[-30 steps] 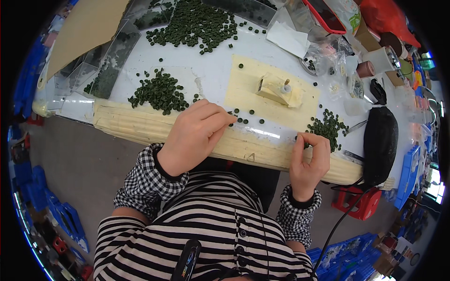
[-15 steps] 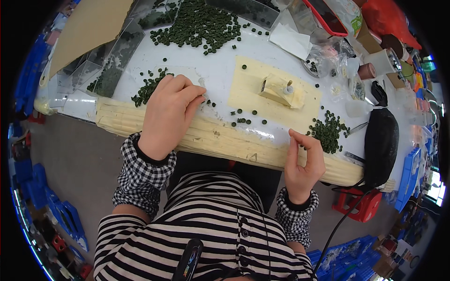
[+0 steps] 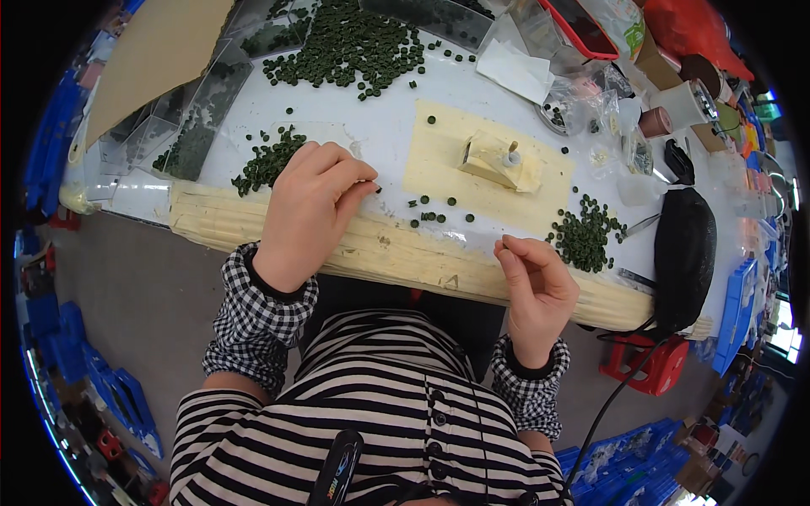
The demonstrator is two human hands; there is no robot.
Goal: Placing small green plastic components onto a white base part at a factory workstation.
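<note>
My left hand is over the padded front edge of the table, beside a small heap of dark green round pieces. Thumb and forefinger are closed on one small dark green piece, mostly covered by the fingertips. To the right, my right hand pinches thumb and forefinger together; a tiny dark spot shows there, too small to name. Between the hands lie several loose green pieces. Behind them a cream-taped block with a short upright peg stands on a cream taped patch.
A large heap of green pieces lies at the back, another heap at right. Clear trays and cardboard stand left. A black pouch, tweezers, white paper and a red-edged phone are at right.
My right hand has moved left, and its thumb and forefinger have come together. The left fingertips have shifted slightly right and now pinch a green piece near where loose ones lay.
</note>
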